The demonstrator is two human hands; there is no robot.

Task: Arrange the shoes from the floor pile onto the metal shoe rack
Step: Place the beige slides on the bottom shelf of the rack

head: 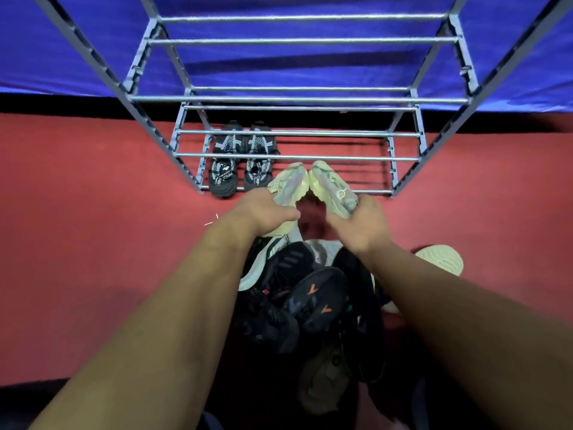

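Observation:
A grey metal shoe rack (297,99) stands ahead with several tiers of bars. A black-and-white pair of shoes (240,162) sits at the left of its lowest tier. My left hand (263,209) grips one pale yellow-green sneaker (290,181), and my right hand (362,221) grips its mate (330,186). Both sneakers point toe-first at the rack's front bottom bar, just right of the black pair, their toes touching. Below my forearms lies the floor pile (310,302) of mostly dark shoes.
The floor is red carpet (93,243). A blue cloth (310,66) hangs behind the rack. A pale cream shoe sole (443,259) lies at the pile's right edge. Bare bars fill the right part of the lowest tier (341,175).

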